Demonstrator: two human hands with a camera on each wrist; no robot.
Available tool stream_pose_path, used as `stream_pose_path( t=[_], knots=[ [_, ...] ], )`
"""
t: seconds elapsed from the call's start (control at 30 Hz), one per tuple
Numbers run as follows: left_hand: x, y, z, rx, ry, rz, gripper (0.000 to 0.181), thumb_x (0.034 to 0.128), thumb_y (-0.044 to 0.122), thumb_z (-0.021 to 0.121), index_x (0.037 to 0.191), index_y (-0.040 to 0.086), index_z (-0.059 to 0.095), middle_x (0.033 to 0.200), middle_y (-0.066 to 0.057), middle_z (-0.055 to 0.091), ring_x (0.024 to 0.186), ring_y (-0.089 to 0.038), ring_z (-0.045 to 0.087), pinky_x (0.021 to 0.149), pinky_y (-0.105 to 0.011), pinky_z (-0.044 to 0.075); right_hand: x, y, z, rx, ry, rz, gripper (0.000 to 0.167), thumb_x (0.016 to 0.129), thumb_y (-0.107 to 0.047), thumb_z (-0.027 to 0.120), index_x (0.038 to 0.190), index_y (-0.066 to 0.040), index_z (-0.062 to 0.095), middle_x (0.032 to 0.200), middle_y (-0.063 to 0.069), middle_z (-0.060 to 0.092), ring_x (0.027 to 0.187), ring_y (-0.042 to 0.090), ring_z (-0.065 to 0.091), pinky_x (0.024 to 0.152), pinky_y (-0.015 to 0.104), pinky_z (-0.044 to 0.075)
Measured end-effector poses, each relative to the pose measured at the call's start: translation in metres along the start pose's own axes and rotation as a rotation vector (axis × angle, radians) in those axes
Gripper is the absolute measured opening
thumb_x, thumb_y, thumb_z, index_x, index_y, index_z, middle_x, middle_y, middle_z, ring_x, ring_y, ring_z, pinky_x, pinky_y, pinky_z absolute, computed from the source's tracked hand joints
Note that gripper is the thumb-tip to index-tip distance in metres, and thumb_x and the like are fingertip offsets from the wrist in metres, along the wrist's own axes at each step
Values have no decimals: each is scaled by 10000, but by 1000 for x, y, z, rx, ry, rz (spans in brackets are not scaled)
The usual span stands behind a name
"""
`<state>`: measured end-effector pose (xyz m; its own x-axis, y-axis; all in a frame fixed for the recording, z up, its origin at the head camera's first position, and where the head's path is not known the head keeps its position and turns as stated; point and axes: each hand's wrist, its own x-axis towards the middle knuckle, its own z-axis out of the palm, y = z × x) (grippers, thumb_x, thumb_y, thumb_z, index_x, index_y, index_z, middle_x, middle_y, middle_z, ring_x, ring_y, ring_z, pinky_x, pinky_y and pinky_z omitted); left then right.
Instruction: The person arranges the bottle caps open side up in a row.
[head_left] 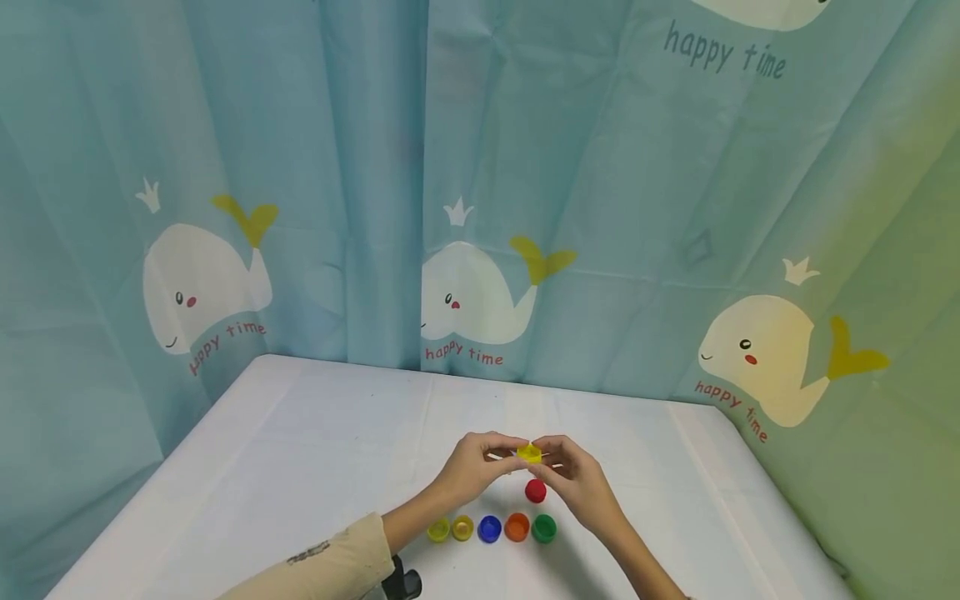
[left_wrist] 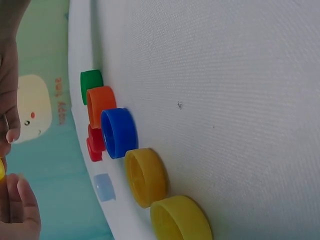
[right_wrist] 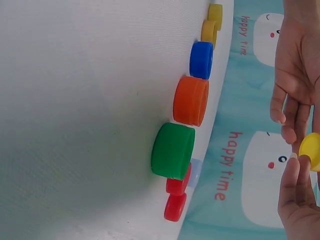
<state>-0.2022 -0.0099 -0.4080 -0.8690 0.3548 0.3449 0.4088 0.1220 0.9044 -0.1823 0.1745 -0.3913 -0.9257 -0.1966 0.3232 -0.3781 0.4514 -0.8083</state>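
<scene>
Above the table, a yellow cap (head_left: 529, 453) is pinched between the fingertips of both hands. My left hand (head_left: 472, 471) holds it from the left, my right hand (head_left: 581, 483) from the right. In the right wrist view the yellow cap (right_wrist: 311, 150) shows between the two hands; the left wrist view catches only its edge. Below the hands lies a red cap (head_left: 536, 491). Nearer me runs a row of caps: two yellowish ones (head_left: 438, 529) (head_left: 462, 527), a blue cap (head_left: 490, 529), an orange cap (head_left: 517, 527) and a green cap (head_left: 543, 528).
The left wrist view shows two red caps (left_wrist: 95, 149) side by side and a pale blue translucent piece (left_wrist: 104, 187) behind the row. A black object (head_left: 407, 582) is by the left sleeve at the near edge. A whale-print curtain (head_left: 375, 167) hangs behind the white table (head_left: 300, 450).
</scene>
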Motion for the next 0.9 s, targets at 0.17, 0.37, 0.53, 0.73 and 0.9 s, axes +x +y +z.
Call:
stream_pose_path(
  t=[0.17, 0.37, 0.53, 0.73, 0.9],
  knots=[
    [4, -18, 7, 19, 19, 3, 284, 861, 222, 700, 1113, 90, 692, 932, 60, 654, 853, -90, 605, 739, -233, 508, 3, 27, 1, 22, 18, 20, 273, 811, -69, 729, 1065, -108, 638, 1019, -18, 640, 850, 132, 609, 759, 250, 511],
    [5, -17, 8, 48, 2, -12, 257, 856, 220, 707, 1073, 83, 696, 943, 75, 658, 849, -72, 599, 746, -216, 498, 0, 32, -1, 19, 1, 8, 336, 804, -66, 738, 1124, -79, 634, 1036, -7, 643, 856, 154, 604, 756, 262, 512],
    [7, -12, 6, 100, -30, 14, 246, 871, 220, 691, 1080, 91, 695, 928, 85, 626, 853, -63, 582, 748, -216, 495, 0, 33, -5, -28, -13, -28, 356, 797, -88, 751, 1133, -105, 632, 1039, -41, 643, 859, 126, 598, 763, 290, 517],
    [9, -7, 7, 134, -70, 23, 233, 926, 208, 618, 1112, 86, 688, 968, 73, 628, 878, -52, 588, 742, -195, 494, -2, 33, -10, -75, -22, -83, 388, 786, -72, 760, 1144, -122, 622, 1040, -73, 633, 851, 119, 604, 753, 364, 527],
    [10, -4, 7, 131, -95, 19, 258, 986, 211, 510, 1128, 69, 671, 1026, 26, 659, 908, -86, 623, 738, -190, 497, -5, 36, -14, -112, -26, -113, 416, 771, -49, 769, 1151, -124, 616, 1043, -83, 623, 841, 111, 601, 735, 301, 527]
  ],
)
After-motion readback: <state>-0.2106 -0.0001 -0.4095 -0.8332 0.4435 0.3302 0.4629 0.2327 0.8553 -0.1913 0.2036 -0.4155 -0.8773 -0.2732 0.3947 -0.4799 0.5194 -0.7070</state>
